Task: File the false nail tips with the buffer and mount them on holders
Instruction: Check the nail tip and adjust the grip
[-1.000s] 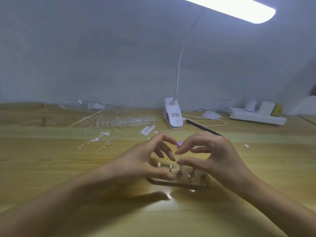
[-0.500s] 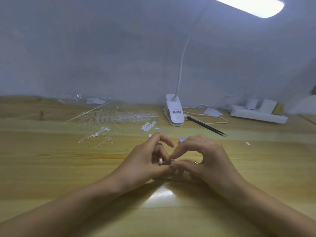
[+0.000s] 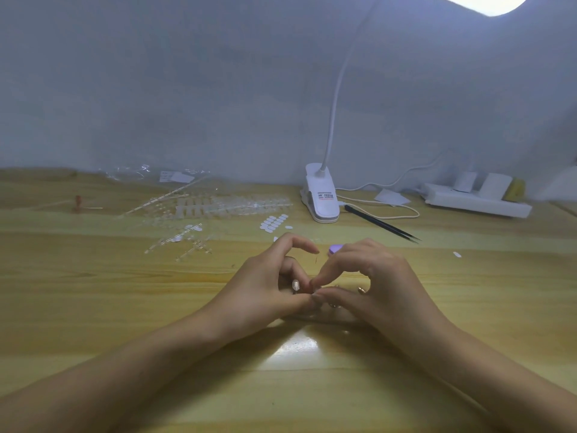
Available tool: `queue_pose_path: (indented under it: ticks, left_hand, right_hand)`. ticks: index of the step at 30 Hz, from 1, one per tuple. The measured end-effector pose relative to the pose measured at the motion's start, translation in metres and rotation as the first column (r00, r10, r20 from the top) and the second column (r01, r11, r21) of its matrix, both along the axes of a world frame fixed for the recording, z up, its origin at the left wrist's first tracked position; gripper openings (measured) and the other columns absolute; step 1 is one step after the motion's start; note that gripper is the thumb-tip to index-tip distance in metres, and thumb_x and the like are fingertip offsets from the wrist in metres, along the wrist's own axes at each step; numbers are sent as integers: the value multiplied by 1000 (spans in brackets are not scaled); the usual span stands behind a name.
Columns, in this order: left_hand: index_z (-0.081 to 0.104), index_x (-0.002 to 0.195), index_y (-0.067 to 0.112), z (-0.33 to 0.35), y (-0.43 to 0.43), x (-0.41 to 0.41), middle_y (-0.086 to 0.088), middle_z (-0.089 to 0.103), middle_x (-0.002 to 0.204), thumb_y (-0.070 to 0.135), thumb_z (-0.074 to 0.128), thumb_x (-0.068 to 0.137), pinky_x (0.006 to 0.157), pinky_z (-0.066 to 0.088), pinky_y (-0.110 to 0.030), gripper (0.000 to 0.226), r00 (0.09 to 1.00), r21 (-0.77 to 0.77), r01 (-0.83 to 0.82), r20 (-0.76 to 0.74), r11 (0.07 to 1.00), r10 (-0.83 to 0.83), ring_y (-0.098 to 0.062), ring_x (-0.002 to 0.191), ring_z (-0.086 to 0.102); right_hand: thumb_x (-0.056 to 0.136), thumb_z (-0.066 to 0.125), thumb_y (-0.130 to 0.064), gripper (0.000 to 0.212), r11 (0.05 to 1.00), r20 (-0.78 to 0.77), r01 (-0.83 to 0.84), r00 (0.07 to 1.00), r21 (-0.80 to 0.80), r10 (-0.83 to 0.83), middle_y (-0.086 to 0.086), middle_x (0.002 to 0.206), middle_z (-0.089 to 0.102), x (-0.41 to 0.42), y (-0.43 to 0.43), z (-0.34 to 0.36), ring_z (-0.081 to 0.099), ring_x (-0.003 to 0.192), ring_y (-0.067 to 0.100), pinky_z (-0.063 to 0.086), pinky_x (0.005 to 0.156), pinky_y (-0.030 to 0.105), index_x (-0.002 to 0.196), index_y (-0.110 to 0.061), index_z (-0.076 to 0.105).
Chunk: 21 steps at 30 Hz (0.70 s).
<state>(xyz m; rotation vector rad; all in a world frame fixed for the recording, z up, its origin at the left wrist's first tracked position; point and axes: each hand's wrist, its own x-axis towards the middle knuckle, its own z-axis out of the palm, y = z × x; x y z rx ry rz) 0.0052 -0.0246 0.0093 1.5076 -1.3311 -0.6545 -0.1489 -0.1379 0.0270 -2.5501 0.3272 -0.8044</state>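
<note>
My left hand [image 3: 265, 285] and my right hand [image 3: 377, 282] meet fingertip to fingertip over the nail holder stand [image 3: 334, 305], which they mostly hide. One pale nail tip [image 3: 295, 285] stands on a holder between my left fingers. The left thumb lies along the stand's front with curled fingers behind it. At the spot where the hands touch, my right thumb and index finger pinch something small; it looks like a nail tip. A gold holder head [image 3: 362, 289] shows under the right palm. The purple buffer [image 3: 335, 248] lies just behind the hands.
Clear strips of nail tips [image 3: 234, 204] and white adhesive pads [image 3: 273, 221] lie at the back left. Black tweezers [image 3: 381, 225], a white clip lamp [image 3: 321, 198] with its cable, and a power strip [image 3: 474, 201] sit at the back right.
Both hands have come down and closed together over the stand, covering the row of holders that showed a second ago. Over the last half second they have hardly moved.
</note>
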Motion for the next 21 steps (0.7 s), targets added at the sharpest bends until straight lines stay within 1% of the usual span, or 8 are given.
queue_pose_path:
  ticks: [4, 6, 10, 13, 16, 17, 19, 21]
  left_hand:
    - [50, 118, 32, 0, 0, -1, 8, 64, 71, 12, 80, 78, 62, 42, -11, 53, 1000, -2, -1, 5, 1000, 1, -2, 61, 54]
    - [51, 118, 33, -1, 0, -1, 10, 65, 71, 10, 80, 78, 65, 42, -10, 55, 1000, -11, 1, 16, 1000, -1, 0, 65, 58]
    - [49, 120, 36, -2, 0, 2, 10, 68, 79, 12, 80, 78, 71, 42, -10, 57, 998, -8, 14, 58, 1000, -14, 1, 74, 61]
    - [44, 126, 42, 6, 2, 12, 13, 69, 95, 24, 84, 75, 74, 42, -9, 68, 991, 51, 108, 68, 993, -111, 2, 87, 60]
    - [54, 120, 46, 25, -1, 33, 17, 68, 107, 54, 71, 76, 72, 43, -8, 47, 996, 17, 55, 62, 998, -56, 0, 101, 61]
    - [60, 113, 45, 30, -3, 41, 18, 68, 107, 58, 67, 80, 70, 43, -7, 36, 996, -3, -9, 87, 1000, 10, 0, 99, 62]
    - [69, 100, 41, 32, -10, 54, 23, 67, 104, 46, 67, 87, 70, 41, -8, 14, 959, -22, -148, 242, 989, 149, 0, 92, 62]
    - [70, 95, 38, 27, -21, 60, 22, 64, 104, 33, 70, 87, 78, 46, -22, 9, 862, 6, -248, 458, 969, 218, -2, 90, 58]
  right_hand:
    - [75, 80, -37, 7, 999, -20, 16, 1000, 42, -15, -25, 82, 68, -3, -1, 1, 58, 106, 10, 41, 96, 48, 80, -34, 76]
    - [82, 68, -43, 14, 995, 20, -8, 1000, 100, 6, -25, 88, 70, -5, -4, 6, 59, 105, 7, 43, 96, 40, 89, -34, 77]
    - [96, 55, -28, 20, 995, 100, -35, 995, 88, 26, -15, 92, 74, -12, -19, 21, 67, 98, 8, 48, 87, 24, 104, -28, 74]
    - [95, 63, -24, 16, 994, -85, 31, 996, 103, -22, -24, 100, 71, -17, -48, 30, 61, 106, 2, 44, 92, 25, 98, -36, 73]
    - [93, 67, -24, 15, 990, -288, 90, 956, 109, -55, -24, 105, 70, -18, -76, 31, 57, 106, -6, 42, 93, 20, 99, -36, 74]
    - [92, 68, -24, 14, 992, -322, 103, 944, 79, -73, -22, 106, 70, -16, -83, 28, 57, 105, -6, 41, 90, 15, 99, -35, 73]
    - [92, 69, -28, 11, 993, -342, 110, 936, 52, -85, -20, 107, 70, -7, -89, 23, 57, 104, -5, 36, 83, 6, 100, -34, 73]
    - [92, 69, -30, 10, 994, -317, 92, 946, 57, -69, -19, 105, 70, 8, -91, 20, 57, 101, -6, 35, 80, 2, 100, -31, 74]
